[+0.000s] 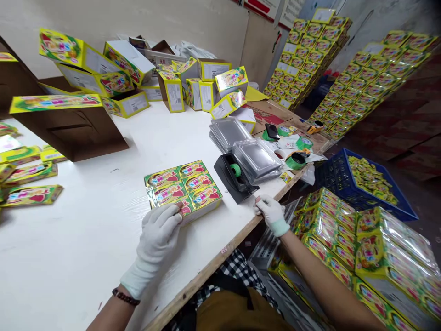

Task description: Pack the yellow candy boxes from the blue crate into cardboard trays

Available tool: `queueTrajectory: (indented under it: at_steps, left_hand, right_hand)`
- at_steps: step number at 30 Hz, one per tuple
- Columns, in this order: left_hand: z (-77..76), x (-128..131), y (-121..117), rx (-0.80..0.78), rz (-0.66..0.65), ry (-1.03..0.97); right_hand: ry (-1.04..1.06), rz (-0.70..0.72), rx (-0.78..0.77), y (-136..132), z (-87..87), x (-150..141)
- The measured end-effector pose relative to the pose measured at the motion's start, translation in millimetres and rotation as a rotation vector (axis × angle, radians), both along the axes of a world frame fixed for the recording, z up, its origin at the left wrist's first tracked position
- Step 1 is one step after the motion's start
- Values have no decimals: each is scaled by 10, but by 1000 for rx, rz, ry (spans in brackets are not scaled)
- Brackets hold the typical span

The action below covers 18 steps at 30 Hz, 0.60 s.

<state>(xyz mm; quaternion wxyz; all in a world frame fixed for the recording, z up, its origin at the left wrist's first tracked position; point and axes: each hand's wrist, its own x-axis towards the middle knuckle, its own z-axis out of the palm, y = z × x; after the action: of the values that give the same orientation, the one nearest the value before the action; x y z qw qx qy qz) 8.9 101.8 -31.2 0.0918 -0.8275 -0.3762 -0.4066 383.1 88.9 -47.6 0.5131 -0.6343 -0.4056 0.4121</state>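
Note:
A block of several small yellow-green printed boxes point(184, 186), seemingly under clear film, lies flat on the white table. My left hand point(159, 230), in a white glove, grips its near left corner, fingers on top. Just right of the block stands a black tape dispenser point(234, 179) with a green-cored roll. At the dispenser's cutting end, by the table edge, my gloved right hand point(270, 212) is closed in a pinch on what looks like the end of the clear tape; the strip itself is hard to see. Stacked clear plastic trays point(257, 156) sit right behind the dispenser.
Open cartons point(79, 133) and yellow printed boxes point(172, 94) crowd the back and left of the table. Tape rolls point(296, 161) lie at the right corner. Wrapped packs point(324, 225) are piled beside the wooden table edge point(206, 276), near a blue crate point(334, 174). Tall stacks point(303, 50) stand behind.

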Motion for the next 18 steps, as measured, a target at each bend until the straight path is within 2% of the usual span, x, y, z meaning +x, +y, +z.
queueTrajectory:
  at_steps: [3, 6, 8, 10, 14, 18]
  left_hand:
    - [19, 8, -1, 7, 7, 5]
    - [23, 15, -13, 6, 19, 1]
    - [16, 27, -36, 11, 32, -2]
    - [9, 45, -74, 16, 51, -11]
    - [27, 73, -148, -17, 132, -28]
    - [93, 47, -141, 6, 153, 33]
  right_hand:
    - [51, -12, -1, 37, -111, -10]
    - [114, 9, 18, -10, -39, -37]
    - [160, 55, 20, -89, 33, -173]
    - [208, 124, 6, -173, 87, -446]
    - [406, 305, -7, -243, 164, -1257]
    - [572, 327, -60, -164, 237, -1876]
